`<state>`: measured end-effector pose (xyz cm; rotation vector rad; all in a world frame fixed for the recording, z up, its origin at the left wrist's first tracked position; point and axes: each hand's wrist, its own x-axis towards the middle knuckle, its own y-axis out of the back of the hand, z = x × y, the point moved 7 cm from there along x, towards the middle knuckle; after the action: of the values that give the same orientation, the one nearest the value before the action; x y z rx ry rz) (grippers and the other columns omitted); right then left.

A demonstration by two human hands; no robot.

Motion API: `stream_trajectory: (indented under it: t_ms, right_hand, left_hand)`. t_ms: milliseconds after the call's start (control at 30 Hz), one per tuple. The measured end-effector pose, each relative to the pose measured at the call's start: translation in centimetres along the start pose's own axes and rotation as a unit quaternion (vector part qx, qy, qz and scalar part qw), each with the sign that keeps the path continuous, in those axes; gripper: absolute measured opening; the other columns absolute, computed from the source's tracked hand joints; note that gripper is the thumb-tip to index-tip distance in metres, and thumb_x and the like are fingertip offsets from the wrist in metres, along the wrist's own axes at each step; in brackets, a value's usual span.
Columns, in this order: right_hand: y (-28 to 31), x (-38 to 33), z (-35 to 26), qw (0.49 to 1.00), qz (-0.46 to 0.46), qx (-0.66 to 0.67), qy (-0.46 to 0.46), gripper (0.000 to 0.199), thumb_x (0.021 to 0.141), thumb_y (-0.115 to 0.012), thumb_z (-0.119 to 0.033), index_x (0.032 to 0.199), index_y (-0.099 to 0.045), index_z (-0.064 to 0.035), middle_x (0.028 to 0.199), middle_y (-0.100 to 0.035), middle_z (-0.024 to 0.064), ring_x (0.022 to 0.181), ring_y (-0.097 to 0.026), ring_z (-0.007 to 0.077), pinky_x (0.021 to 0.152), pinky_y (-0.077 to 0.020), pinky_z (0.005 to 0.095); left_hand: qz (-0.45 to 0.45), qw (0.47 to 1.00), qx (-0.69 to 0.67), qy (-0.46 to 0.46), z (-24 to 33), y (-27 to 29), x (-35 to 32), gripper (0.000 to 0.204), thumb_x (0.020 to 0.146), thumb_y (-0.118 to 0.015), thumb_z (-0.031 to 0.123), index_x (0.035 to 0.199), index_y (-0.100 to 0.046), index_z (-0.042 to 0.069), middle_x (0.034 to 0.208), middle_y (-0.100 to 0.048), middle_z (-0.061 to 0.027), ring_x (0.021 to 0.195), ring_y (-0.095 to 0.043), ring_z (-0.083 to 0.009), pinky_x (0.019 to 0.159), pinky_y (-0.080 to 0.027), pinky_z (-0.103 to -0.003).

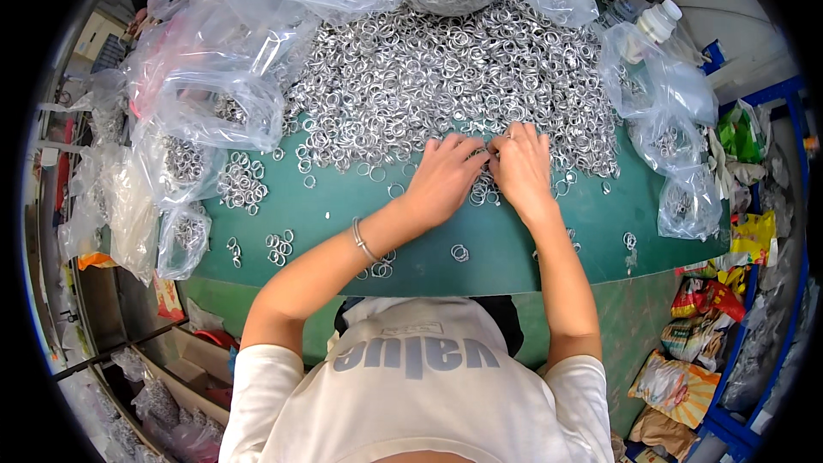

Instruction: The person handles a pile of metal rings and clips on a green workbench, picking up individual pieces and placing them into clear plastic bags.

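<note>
Both hands sit side by side at the near edge of the big heap of metal rings [446, 77], fingertips meeting. Left hand [444, 178] is curled, fingers bent down onto a few rings; right hand [521, 170] lies flatter, fingers together, tips on the same small cluster of rings [482, 193] between the two. Whether either one actually pinches a ring, can't tell, since knuckles cover the tips. A thin bangle [364, 242] rides the left wrist.

Just below the hands the green desk [343, 206] is mostly bare, w/ stray rings and little groups [279, 247] to the left of the left forearm, prob. set apart from the heap. Beyond the fingers the heap spreads wide, w/in easy reach. Clear plastic bags [214, 94], some holding more rings, crowd left, far side and right. A white bottle [658, 21] stands far right, partly cut off; snack packets [686, 377] lie low at right.
</note>
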<state>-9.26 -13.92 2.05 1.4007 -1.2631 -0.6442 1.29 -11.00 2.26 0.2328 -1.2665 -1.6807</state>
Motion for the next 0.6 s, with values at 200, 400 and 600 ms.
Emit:
stream_trajectory:
  t_ms: [200, 400, 600]
  right_hand:
    - [2.7, -1.3, 3.0, 0.973, 0.031, 0.220, -0.066, 0.010, 0.074, -0.070, -0.007, 0.083, -0.066, -0.0061, 0.086, -0.056, 0.0085, 0.090, -0.052, 0.0279, 0.083, -0.0395, 0.0381]
    - [5.6, -5.5, 3.8, 0.942, 0.007, 0.310, -0.127, 0.011, 0.072, -0.069, 0.000, 0.081, -0.065, -0.0029, 0.079, -0.053, 0.0094, 0.082, -0.052, 0.0272, 0.078, -0.0407, 0.0363]
    - [6.1, -9.6, 2.8, 0.987, -0.105, 0.095, -0.077, 0.013, 0.069, -0.073, -0.002, 0.079, -0.066, -0.0037, 0.078, -0.052, 0.0084, 0.079, -0.051, 0.0270, 0.073, -0.0379, 0.0375]
  left_hand:
    - [-0.062, 0.995, 0.072, -0.006, -2.2, 0.0, -1.0, 0.016, 0.081, -0.061, 0.007, 0.097, -0.064, 0.005, 0.108, -0.057, -0.0055, 0.097, -0.051, -0.0235, 0.080, -0.036, -0.036]
    - [-0.019, 0.999, -0.028, -0.013, -0.5, 0.1, -0.8, 0.019, 0.082, -0.063, 0.009, 0.101, -0.063, 0.006, 0.107, -0.055, -0.0069, 0.100, -0.051, -0.0248, 0.082, -0.037, -0.038]
    - [-0.048, 0.999, 0.001, -0.001, -0.7, -1.5, -1.1, 0.029, 0.081, -0.065, 0.013, 0.108, -0.059, 0.008, 0.109, -0.053, -0.0071, 0.102, -0.049, -0.0245, 0.084, -0.035, -0.039]
